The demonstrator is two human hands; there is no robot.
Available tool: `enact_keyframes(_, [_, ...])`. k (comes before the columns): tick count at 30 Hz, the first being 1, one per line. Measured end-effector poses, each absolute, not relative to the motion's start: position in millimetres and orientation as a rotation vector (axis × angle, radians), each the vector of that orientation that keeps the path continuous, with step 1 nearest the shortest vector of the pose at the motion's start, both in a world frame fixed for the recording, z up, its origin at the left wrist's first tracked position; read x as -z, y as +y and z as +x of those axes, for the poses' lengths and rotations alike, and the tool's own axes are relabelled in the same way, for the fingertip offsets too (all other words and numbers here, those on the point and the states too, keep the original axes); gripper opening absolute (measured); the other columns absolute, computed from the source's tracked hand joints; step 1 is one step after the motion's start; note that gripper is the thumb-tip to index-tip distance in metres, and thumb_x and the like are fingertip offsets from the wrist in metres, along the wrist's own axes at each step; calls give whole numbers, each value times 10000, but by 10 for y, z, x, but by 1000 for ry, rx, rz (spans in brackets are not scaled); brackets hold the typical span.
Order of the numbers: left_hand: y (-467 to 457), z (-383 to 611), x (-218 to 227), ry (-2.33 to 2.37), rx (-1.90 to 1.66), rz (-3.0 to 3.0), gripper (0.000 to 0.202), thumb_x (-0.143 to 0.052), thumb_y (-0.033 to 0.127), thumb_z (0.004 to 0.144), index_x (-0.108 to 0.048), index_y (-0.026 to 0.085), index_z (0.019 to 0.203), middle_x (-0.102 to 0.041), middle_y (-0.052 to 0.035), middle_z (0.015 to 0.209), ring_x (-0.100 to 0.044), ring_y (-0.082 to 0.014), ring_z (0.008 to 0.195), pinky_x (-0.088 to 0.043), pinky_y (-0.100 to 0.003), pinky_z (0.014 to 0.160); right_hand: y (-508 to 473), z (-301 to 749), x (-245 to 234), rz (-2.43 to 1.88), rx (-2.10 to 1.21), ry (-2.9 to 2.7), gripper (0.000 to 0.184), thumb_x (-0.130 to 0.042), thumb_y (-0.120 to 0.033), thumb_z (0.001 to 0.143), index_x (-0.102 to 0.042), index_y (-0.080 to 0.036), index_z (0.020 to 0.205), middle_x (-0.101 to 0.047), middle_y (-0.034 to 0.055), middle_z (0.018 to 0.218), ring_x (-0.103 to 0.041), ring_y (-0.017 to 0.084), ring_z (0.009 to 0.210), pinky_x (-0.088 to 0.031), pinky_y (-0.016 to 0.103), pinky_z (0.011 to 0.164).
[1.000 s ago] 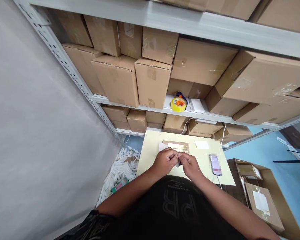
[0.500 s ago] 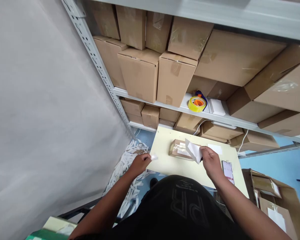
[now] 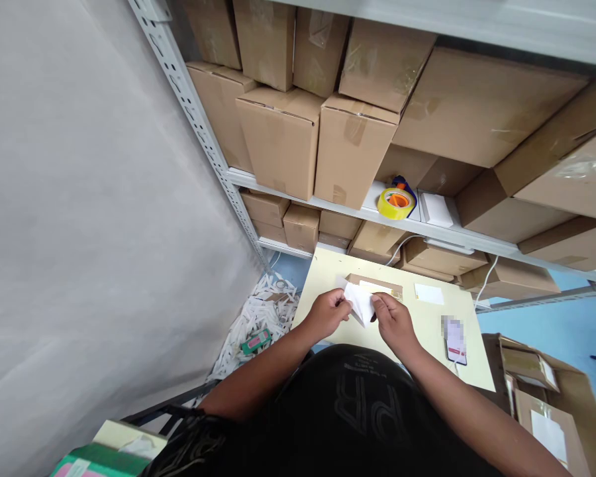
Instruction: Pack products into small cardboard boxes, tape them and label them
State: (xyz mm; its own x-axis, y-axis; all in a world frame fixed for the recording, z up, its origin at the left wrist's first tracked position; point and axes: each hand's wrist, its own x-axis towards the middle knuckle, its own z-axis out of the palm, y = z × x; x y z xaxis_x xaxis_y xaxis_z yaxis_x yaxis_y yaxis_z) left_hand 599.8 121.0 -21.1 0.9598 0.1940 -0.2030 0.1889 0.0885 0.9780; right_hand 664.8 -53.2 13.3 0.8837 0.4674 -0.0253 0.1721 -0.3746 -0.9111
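Observation:
A folded sheet of white paper (image 3: 360,305) is pinched between both hands above the pale yellow table (image 3: 322,268). My left hand (image 3: 330,311) closes on its left edge, fingers curled. On the opposite edge, my right hand (image 3: 390,319) grips with thumb and fingertips. Just behind the paper lies a small brown cardboard box (image 3: 395,289) with a white label on top, partly hidden by the paper. To the right of the box, a white label with a yellowish edge (image 3: 429,294) rests flat on the table.
A phone (image 3: 455,344) lies near the table's right side. The shelf holds cardboard boxes (image 3: 278,139), a yellow tape roll in a dispenser (image 3: 396,202) and a white stack (image 3: 436,210). Paper strips (image 3: 248,318) cover the floor at left. An open carton (image 3: 551,397) stands at right.
My left hand has moved right from the table's left edge and now grips the white paper. My right hand has brought the paper left and closer to me. More of the phone shows.

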Motion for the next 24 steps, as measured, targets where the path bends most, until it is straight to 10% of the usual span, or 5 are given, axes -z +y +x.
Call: enact_keyframes(24, [3009,4921,1517,962,246,2299,277,-450,376,916,-525,219,699,-664,-25,713,-628,-202,763,-385,-272,676,-516,6857,73,-1731,-482,-18,397,-657,-608,879,-660,-211,857,-545,-41,474,-481,148,481,-373,262,504])
